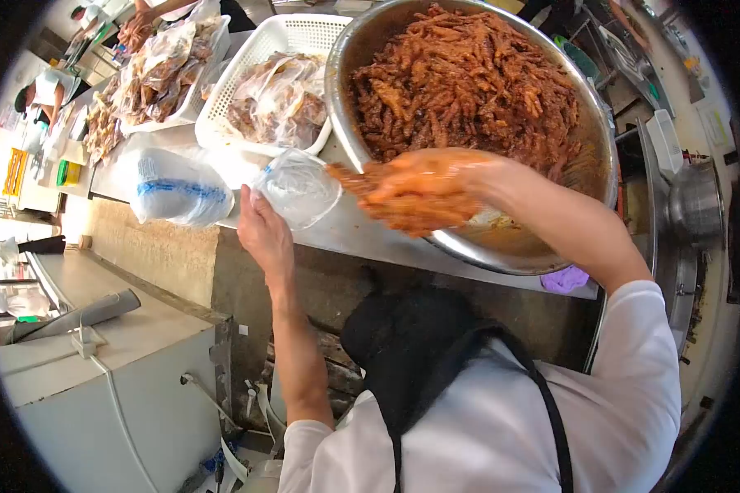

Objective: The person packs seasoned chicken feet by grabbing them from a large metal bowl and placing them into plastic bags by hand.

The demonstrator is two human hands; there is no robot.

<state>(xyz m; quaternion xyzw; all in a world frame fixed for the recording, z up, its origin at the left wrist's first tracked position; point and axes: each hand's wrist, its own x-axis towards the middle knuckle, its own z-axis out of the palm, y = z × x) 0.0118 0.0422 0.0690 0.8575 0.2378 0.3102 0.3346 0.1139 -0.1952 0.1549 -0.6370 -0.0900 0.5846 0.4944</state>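
Note:
My left hand point(263, 230) is closed on the edge of a clear plastic bag point(298, 193), whose mouth faces right. My right hand point(460, 172), smeared with orange sauce, grips a clump of sauced chicken feet point(390, 200). The clump's tip is at the bag's mouth; whether it touches the bag I cannot tell. Behind my right forearm stands a large metal bowl point(343, 115) heaped with reddish-brown chicken feet point(469, 90). Left of my left hand lies a bundle of plastic bags point(177, 191) with a blue printed band.
A white perforated basket point(259, 41) holds filled clear bags point(279, 107). Further left, another white basket point(214, 70) is piled with more bags. A purple cloth point(564, 280) lies by the bowl. A white cabinet point(115, 411) stands at lower left. Other people work at far left.

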